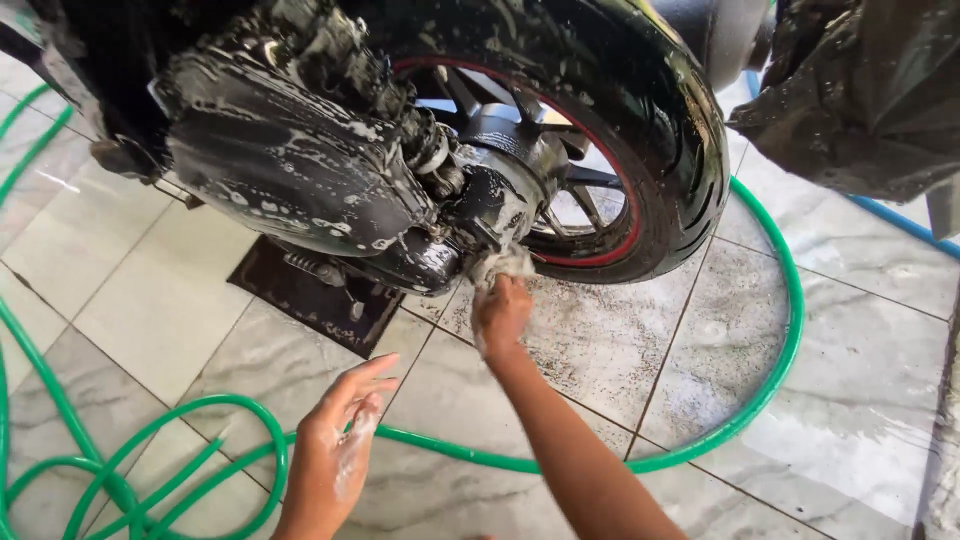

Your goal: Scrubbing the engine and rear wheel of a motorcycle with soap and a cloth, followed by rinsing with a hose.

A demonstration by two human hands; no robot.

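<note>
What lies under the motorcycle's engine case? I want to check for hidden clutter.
Under the soapy engine case a dark floor mat lies on the tiled floor; its far part is covered.

right hand (500, 318) wiping soapy wheel hub (500, 200)

You look down from your head camera, close over the motorcycle's rear wheel (600, 150), facing forward across the wet tiled floor (850, 420). There is only this one view, so nothing is shared.
</note>
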